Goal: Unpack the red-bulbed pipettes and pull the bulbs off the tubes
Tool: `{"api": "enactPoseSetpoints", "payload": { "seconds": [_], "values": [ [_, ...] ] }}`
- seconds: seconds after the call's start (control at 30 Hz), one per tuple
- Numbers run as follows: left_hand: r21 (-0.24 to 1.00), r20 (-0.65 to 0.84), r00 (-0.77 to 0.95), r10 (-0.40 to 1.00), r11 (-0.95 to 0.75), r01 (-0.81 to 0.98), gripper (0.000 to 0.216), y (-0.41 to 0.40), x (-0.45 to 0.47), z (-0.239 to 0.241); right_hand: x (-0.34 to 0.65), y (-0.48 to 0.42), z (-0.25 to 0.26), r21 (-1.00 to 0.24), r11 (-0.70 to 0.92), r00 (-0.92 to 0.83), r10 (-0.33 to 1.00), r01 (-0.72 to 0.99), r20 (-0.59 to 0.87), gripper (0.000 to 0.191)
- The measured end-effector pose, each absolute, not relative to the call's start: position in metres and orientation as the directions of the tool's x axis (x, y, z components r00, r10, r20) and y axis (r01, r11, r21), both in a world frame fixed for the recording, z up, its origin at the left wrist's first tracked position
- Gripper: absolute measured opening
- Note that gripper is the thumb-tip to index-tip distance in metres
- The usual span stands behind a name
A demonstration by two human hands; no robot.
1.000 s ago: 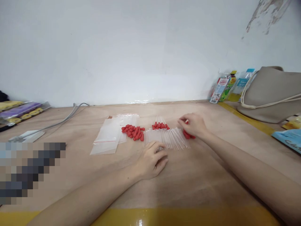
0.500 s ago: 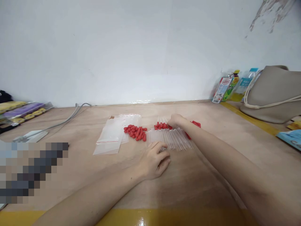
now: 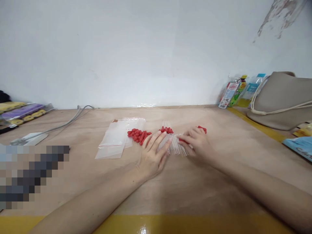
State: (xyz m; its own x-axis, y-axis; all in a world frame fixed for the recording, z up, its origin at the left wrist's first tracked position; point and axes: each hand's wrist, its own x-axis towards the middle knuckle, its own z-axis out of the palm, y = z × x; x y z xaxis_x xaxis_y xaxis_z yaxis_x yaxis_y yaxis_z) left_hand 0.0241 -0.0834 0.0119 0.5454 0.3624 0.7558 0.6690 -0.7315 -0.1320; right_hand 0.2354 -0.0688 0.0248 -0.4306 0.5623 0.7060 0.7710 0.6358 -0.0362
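Note:
My left hand (image 3: 152,156) lies over the left end of a row of clear thin tubes (image 3: 176,146), its fingers stretched out and slightly spread. At the right end of that row, my right hand (image 3: 197,144) has its fingers curled around a red rubber bulb (image 3: 183,140), partly hidden by them. A pile of red rubber bulbs (image 3: 137,135) sits just beyond my left hand. More red bulbs (image 3: 167,130) lie at the far ends of the tubes, with clear tips showing behind them. Another red piece (image 3: 201,128) shows past my right hand.
Clear zip bags (image 3: 110,139) lie flat to the left of the bulbs. A grey cable (image 3: 70,122) runs along the left. At the right stand a drink carton (image 3: 227,95), bottles (image 3: 252,89) and a beige bag (image 3: 280,100); a blue packet (image 3: 298,146) lies nearer.
My right hand has come back toward me from the far red bulbs to the tubes' right end. My left hand has moved forward and its curled fingers have straightened.

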Motion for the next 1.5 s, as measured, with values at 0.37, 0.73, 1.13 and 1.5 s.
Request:
{"api": "enactPoseSetpoints", "payload": {
  "seconds": [0.37, 0.73, 1.13, 1.5],
  "values": [
    [-0.243, 0.713, 0.662, 0.233, -0.803, 0.544, 0.008, -0.077, 0.026, 0.006, 0.223, -0.084, -0.008, 0.031, 0.807, -0.512, 0.344, 0.589, 0.788, 0.017],
    [-0.161, 0.692, 0.687, 0.22, -0.882, 0.444, 0.011, -0.081, 0.022, 0.004, 0.223, -0.092, -0.007, 0.06, 0.86, -0.536, 0.26, 0.506, 0.803, 0.018],
    [-0.093, 0.687, 0.688, 0.235, -0.91, 0.405, 0.01, -0.085, 0.019, 0.005, 0.234, -0.097, -0.011, 0.208, 0.851, -0.608, 0.155, 0.483, 0.779, 0.027],
    [-0.014, 0.692, 0.672, 0.265, -0.925, 0.379, 0.011, -0.083, 0.019, 0.006, 0.241, -0.098, 0.0, 0.24, 0.838, -0.607, 0.13, 0.49, 0.784, 0.024]
  ]
}}
